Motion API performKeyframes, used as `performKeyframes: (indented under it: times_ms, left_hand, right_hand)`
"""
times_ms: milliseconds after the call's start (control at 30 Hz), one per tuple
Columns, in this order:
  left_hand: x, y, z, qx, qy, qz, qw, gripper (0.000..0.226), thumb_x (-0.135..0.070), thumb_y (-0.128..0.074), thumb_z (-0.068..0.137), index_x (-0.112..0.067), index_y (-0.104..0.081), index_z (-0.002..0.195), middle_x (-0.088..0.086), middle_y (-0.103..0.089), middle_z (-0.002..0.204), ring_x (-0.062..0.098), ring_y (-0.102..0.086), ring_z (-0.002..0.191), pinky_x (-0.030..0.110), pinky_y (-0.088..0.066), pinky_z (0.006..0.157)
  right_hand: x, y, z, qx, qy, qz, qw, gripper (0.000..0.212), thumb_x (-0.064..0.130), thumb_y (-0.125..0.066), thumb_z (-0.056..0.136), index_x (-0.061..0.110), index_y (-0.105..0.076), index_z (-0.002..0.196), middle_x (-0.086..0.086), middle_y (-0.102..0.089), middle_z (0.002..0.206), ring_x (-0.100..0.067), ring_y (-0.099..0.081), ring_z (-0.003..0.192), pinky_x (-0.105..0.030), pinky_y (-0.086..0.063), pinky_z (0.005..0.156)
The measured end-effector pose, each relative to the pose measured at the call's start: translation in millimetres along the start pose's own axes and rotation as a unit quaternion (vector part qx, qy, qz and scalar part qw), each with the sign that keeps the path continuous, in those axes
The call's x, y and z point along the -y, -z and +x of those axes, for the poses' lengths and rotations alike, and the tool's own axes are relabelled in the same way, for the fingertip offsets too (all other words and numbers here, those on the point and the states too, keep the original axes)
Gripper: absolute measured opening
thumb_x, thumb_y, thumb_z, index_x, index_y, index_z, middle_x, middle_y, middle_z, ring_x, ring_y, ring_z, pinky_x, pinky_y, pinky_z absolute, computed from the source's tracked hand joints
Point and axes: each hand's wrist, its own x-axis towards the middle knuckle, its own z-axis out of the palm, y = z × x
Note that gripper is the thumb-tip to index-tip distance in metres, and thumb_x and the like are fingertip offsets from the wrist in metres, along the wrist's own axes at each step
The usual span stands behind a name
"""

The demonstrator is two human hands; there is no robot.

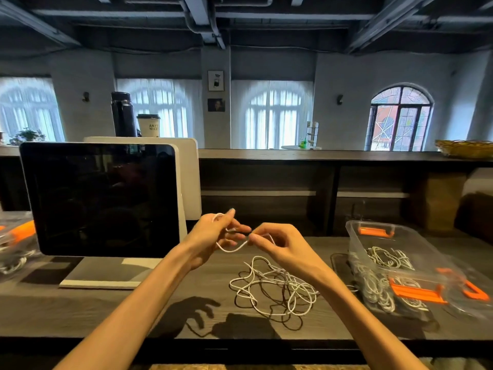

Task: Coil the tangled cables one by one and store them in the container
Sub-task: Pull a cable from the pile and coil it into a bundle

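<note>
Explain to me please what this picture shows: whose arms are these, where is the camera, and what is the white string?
There is no machine here. A person wears a camera on the head, so you look down along their own arms. The left hand and the right hand each pinch one white cable, stretched between them above the dark wooden table. The rest of the cable lies in a loose tangled heap on the table. To the right stands a clear plastic container with orange clips, already holding white cables. To the left stands a dark screen.
</note>
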Motion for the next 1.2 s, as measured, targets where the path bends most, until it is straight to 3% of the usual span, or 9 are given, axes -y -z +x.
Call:
performKeyframes:
  times_ms: [100, 200, 267, 467, 667, 867, 967, 1100, 1200]
  left_hand:
    - [3.2, -2.0, -4.1, 0.085, -0.030, 0.054, 0.994, 0.024, -0.021, -0.051, 0.105, -0.010, -0.069, 0.116, 0.012, -0.075, 0.105, 0.027, -0.075, 0.094, 0.036, -0.062, 0.079]
    - [0.6, -9.9, -9.2, 0.151, -0.005, 0.033, 0.988, 0.023, -0.011, -0.048, 0.105, -0.007, -0.069, 0.115, 0.013, -0.075, 0.100, 0.023, -0.073, 0.073, 0.026, -0.057, 0.061]
    - [-0.5, -14.2, -11.9, 0.173, 0.037, -0.018, 0.984, 0.027, -0.006, -0.040, 0.106, -0.003, -0.066, 0.109, 0.015, -0.068, 0.086, 0.011, -0.052, 0.051, 0.017, -0.039, 0.046]
    - [7.3, -10.2, -13.4, 0.247, 0.137, -0.180, 0.942, 0.040, -0.043, -0.052, 0.093, -0.008, -0.060, 0.075, 0.004, -0.039, 0.069, 0.009, -0.019, 0.052, 0.019, -0.012, 0.046]
    - [3.4, -15.9, -17.4, 0.247, 0.130, -0.195, 0.940, 0.039, -0.044, -0.062, 0.092, -0.006, -0.067, 0.093, 0.012, -0.058, 0.080, 0.011, -0.048, 0.055, 0.013, -0.034, 0.040]
    - [4.5, -21.0, -21.1, 0.212, 0.085, -0.252, 0.940, 0.016, -0.006, -0.069, 0.088, -0.002, -0.077, 0.101, 0.018, -0.072, 0.105, 0.027, -0.073, 0.093, 0.033, -0.061, 0.080]
    - [6.3, -12.6, -18.8, 0.267, 0.090, -0.233, 0.931, 0.027, 0.005, -0.064, 0.089, 0.003, -0.063, 0.116, 0.016, -0.069, 0.095, 0.020, -0.071, 0.077, 0.033, -0.060, 0.076]
    - [8.2, -6.1, -14.7, 0.298, 0.096, -0.177, 0.933, 0.013, -0.003, -0.063, 0.094, -0.008, -0.070, 0.103, 0.007, -0.059, 0.079, 0.005, -0.043, 0.052, 0.015, -0.039, 0.048]
    - [6.5, -8.3, -17.4, 0.276, 0.073, -0.079, 0.955, 0.007, -0.024, -0.074, 0.088, -0.019, -0.070, 0.085, -0.001, -0.040, 0.066, 0.009, -0.028, 0.054, 0.021, -0.021, 0.051]
  right_hand:
    - [3.6, 6.1, 11.0, -0.012, 0.044, -0.058, 0.997, 0.018, 0.037, -0.068, 0.097, 0.025, -0.078, 0.106, 0.008, -0.070, 0.091, -0.013, -0.066, 0.084, -0.033, -0.053, 0.073]
    - [4.2, 4.9, 15.7, -0.034, 0.063, -0.079, 0.994, 0.016, 0.034, -0.074, 0.093, 0.024, -0.080, 0.103, 0.009, -0.066, 0.088, -0.010, -0.064, 0.082, -0.029, -0.052, 0.069]
    - [4.7, 2.6, 17.5, -0.060, 0.072, -0.068, 0.993, 0.015, 0.032, -0.075, 0.092, 0.022, -0.081, 0.101, 0.009, -0.065, 0.085, -0.010, -0.062, 0.078, -0.024, -0.049, 0.065]
    - [10.4, 4.9, 20.2, -0.053, 0.069, -0.058, 0.994, 0.015, 0.026, -0.079, 0.089, 0.024, -0.078, 0.103, 0.009, -0.069, 0.084, -0.004, -0.065, 0.073, -0.020, -0.052, 0.063]
    - [10.2, 11.0, 20.1, -0.020, 0.060, -0.110, 0.992, 0.010, 0.021, -0.072, 0.093, 0.022, -0.078, 0.101, 0.007, -0.071, 0.084, -0.013, -0.066, 0.077, -0.027, -0.055, 0.068]
    - [10.7, 14.5, 22.0, -0.042, 0.097, -0.170, 0.980, 0.007, 0.033, -0.075, 0.091, 0.026, -0.075, 0.092, 0.014, -0.066, 0.088, -0.006, -0.063, 0.081, -0.029, -0.055, 0.070]
    - [8.6, 17.1, 23.1, -0.026, 0.098, -0.185, 0.977, 0.012, 0.039, -0.074, 0.092, 0.027, -0.074, 0.092, 0.013, -0.064, 0.090, -0.010, -0.061, 0.080, -0.036, -0.055, 0.068]
    - [8.7, 16.5, 21.0, -0.011, 0.093, -0.170, 0.981, 0.019, 0.042, -0.070, 0.094, 0.024, -0.073, 0.095, 0.012, -0.063, 0.093, -0.009, -0.060, 0.081, -0.032, -0.053, 0.068]
    - [7.9, 16.3, 21.0, 0.006, 0.076, -0.171, 0.982, 0.023, 0.047, -0.066, 0.095, 0.025, -0.072, 0.095, 0.013, -0.064, 0.093, -0.009, -0.060, 0.083, -0.033, -0.053, 0.070]
